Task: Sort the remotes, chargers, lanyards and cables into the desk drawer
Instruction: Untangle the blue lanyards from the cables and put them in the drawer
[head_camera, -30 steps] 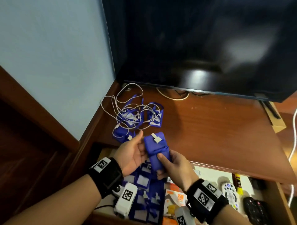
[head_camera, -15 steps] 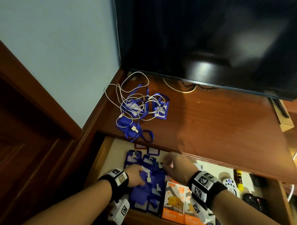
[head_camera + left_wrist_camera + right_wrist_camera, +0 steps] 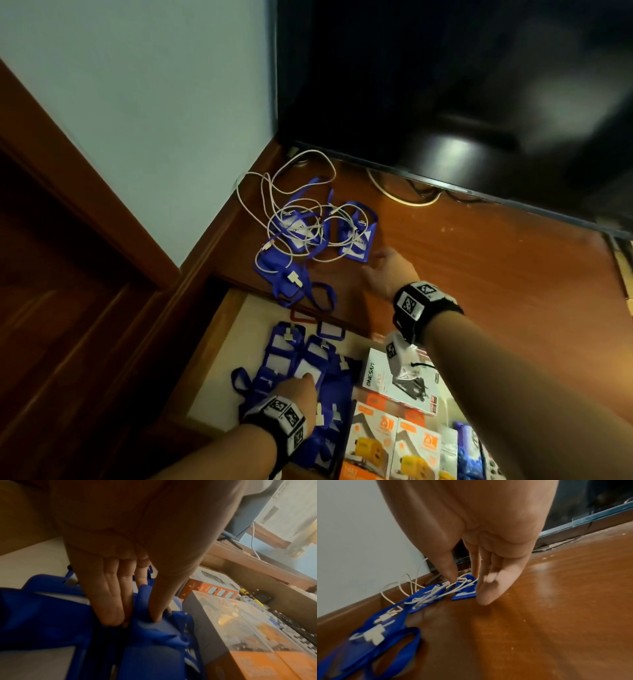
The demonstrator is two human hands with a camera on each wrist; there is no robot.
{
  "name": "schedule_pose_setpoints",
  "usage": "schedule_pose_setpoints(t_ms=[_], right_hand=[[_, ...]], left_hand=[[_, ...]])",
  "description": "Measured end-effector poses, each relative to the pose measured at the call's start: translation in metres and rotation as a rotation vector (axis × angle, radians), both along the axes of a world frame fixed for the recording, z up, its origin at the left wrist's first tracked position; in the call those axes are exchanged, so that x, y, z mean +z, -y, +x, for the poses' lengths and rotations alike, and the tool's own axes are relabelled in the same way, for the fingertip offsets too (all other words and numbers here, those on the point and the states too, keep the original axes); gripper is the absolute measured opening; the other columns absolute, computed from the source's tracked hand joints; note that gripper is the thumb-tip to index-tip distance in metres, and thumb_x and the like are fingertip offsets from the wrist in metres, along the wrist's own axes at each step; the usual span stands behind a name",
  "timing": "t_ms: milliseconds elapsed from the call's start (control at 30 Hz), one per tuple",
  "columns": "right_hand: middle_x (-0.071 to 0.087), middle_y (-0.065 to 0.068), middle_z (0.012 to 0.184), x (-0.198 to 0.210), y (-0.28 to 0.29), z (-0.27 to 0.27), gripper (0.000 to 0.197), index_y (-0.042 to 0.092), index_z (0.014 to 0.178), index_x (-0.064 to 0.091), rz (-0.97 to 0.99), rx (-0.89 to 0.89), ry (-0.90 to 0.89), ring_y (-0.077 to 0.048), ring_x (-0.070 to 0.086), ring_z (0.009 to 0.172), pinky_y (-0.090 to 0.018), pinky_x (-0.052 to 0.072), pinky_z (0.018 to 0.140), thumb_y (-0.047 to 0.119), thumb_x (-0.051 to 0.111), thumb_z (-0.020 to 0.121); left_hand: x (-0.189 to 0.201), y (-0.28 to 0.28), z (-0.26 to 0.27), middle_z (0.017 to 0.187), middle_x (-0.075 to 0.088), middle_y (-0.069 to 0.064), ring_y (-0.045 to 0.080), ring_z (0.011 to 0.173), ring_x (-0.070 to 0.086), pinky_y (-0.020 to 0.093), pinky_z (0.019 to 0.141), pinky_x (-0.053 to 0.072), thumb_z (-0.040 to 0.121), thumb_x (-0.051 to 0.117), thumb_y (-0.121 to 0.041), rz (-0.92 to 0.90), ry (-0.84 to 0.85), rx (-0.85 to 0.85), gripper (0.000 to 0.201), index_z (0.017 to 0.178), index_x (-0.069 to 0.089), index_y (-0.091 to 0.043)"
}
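1. Grip state: my left hand (image 3: 301, 394) lies flat, fingers straight, pressing the stacked blue lanyards (image 3: 291, 363) down in the open desk drawer (image 3: 219, 346). It clasps nothing. My right hand (image 3: 388, 270) hangs over the desk top (image 3: 479, 274) with fingers loosely extended and empty, not yet touching anything.

2. Location of the work: the remaining lanyards (image 3: 298, 233) sit on the desk top at about 10 o'clock from my right hand, near the wall corner. A white cable (image 3: 274, 192) is looped through and over them. The nearest badge holder (image 3: 356, 240) is just beside my fingertips.

3. Risk, tangle: if I lift one lanyard, the cable will likely come with it (it crosses several straps). That could drag the whole knot toward the drawer edge, or mix the two kinds.

4. Risk, overhang: the lowest lanyard (image 3: 284, 277) lies at the desk's front edge, its strap loop reaching over the drawer. A careless tug could drop it unsorted.

5. Risk, stack: the drawer pile looks springy; releasing my left hand may let it shift against the orange charger boxes (image 3: 373, 442).

6. Orientation: the nearest badge holder's long axis runs roughly 12 to 6 o'clock, tilted slightly, clip end toward 12. The tangle as a whole stretches from 7 to 1 o'clock.
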State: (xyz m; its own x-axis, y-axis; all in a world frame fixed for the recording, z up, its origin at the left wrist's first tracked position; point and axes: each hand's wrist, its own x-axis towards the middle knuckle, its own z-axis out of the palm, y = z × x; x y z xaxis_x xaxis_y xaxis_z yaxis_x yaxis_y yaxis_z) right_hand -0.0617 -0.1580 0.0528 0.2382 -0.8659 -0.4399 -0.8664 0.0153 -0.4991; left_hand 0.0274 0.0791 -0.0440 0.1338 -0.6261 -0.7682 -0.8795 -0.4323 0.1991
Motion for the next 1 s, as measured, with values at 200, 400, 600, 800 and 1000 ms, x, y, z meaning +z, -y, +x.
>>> schedule_pose_setpoints(t_ms=[200,400,600,800,1000], right_hand=[[0.027,-0.017,0.158,-0.012,0.019,0.015,0.069,0.039,0.16,0.023,0.035,0.258,-0.247,-0.037,0.057,0.126,-0.044,0.05,0.104,0.031,0.056,0.099],[0.036,-0.015,0.147,-0.02,-0.006,-0.005,0.057,0.042,0.153,0.034,-0.046,0.35,-0.347,-0.04,0.055,0.123,-0.049,0.051,0.102,0.039,0.043,0.097],[0.048,-0.005,0.131,-0.018,-0.059,-0.066,0.045,0.039,0.142,0.053,-0.16,0.344,-0.303,-0.035,0.052,0.118,-0.04,0.043,0.105,0.044,0.05,0.097],[0.056,-0.004,0.12,-0.037,-0.091,-0.126,0.039,0.032,0.117,0.065,-0.22,0.136,-0.252,-0.035,0.054,0.106,-0.041,0.052,0.091,0.051,0.058,0.084],[0.055,-0.008,0.111,-0.038,-0.093,-0.135,0.049,0.017,0.113,0.056,-0.205,-0.028,-0.197,-0.035,0.053,0.109,-0.041,0.046,0.093,0.05,0.073,0.081]], left_hand=[[0.042,0.012,0.026,0.123,0.067,0.005,0.027,0.114,0.066,0.04,0.091,0.056,0.098,0.06,-0.036,-0.19,0.012,0.231,0.046,0.14,0.045,-0.022],[0.087,0.05,0.066,0.083,0.068,-0.009,0.015,0.076,0.066,0.035,0.075,0.059,0.091,0.066,-0.053,-0.498,-0.1,0.5,0.027,0.089,0.054,-0.029],[0.103,0.105,0.07,0.108,0.068,-0.012,0.013,0.099,0.065,0.039,0.089,0.056,0.097,0.064,-0.044,-0.63,-0.15,0.317,0.018,0.109,0.056,-0.034],[0.073,0.14,0.052,0.169,0.018,-0.003,0.028,0.157,0.01,0.059,0.121,0.025,0.099,0.051,-0.057,-0.454,0.074,-0.184,0.064,0.157,0.026,-0.045],[0.064,0.155,0.042,0.159,0.029,0.001,0.029,0.148,0.024,0.052,0.115,0.035,0.097,0.051,-0.059,-0.517,0.208,-0.236,0.059,0.152,0.036,-0.045]])
